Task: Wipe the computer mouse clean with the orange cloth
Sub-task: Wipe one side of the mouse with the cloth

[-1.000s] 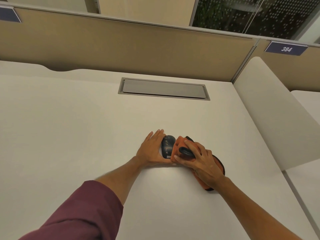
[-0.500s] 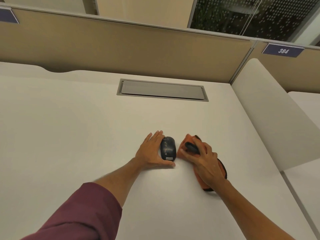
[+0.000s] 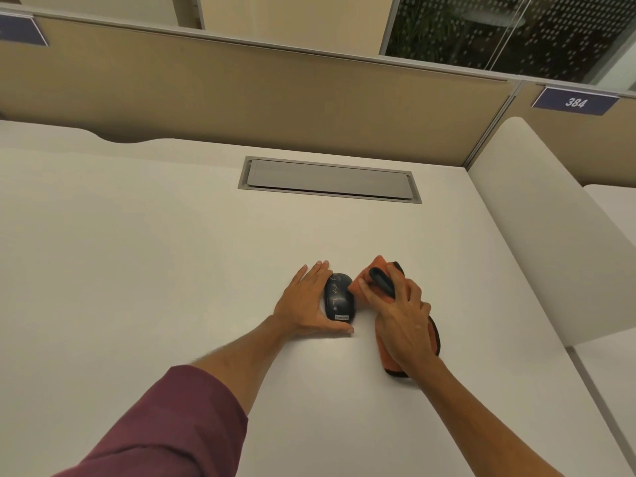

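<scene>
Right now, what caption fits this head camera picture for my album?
Left hand steadies a black Lenovo mouse on a white desk; right hand presses an orange cloth beside it.

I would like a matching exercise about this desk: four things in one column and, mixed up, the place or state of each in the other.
Things
1. mouse
2. cloth
3. hatch
4. sign

Places or states
A. on the partition, reads 384
B. under the right hand
C. set flush in the desk, closed
D. steadied by the left hand

Pairs: 1-D, 2-B, 3-C, 4-A
</scene>
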{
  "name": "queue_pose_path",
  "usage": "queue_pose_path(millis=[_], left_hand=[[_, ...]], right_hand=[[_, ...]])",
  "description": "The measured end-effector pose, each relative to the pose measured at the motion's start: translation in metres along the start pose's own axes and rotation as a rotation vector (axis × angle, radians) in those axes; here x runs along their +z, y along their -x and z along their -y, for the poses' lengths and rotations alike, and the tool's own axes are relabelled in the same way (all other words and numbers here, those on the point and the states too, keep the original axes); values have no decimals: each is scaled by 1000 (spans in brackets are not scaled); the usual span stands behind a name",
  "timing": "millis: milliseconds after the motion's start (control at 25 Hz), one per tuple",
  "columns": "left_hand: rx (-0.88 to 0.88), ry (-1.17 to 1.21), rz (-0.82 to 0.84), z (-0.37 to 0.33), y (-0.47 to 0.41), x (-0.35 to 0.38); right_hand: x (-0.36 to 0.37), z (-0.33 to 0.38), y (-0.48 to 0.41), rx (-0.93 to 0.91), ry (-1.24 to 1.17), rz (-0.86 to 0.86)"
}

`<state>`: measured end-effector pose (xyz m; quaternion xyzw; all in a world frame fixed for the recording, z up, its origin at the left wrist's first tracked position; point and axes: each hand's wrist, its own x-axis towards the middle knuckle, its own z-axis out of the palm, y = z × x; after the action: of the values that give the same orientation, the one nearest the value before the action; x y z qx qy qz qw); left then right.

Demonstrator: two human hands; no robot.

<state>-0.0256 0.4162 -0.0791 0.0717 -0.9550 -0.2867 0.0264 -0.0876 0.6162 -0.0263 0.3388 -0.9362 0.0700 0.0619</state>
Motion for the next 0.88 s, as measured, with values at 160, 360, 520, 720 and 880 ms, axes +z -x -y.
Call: queue_pose_path(millis=[160,360,520,720,880], left_hand=[[-5,9,-4,1,-1,0],[0,3,-18,0,0,1],[8,2,-32,-1,0,0],[-7,-13,-16,-1,0,-2],[-5,-11,-9,-1,0,-2]], right_hand=[[8,-5,30,-133,70,-75],[10,-10,38,-231,122,-41],[4,-18,37,-320,168,-23],[-8,-15,15,-111,124,-52],[-13,3,-11,-122,57,-28]])
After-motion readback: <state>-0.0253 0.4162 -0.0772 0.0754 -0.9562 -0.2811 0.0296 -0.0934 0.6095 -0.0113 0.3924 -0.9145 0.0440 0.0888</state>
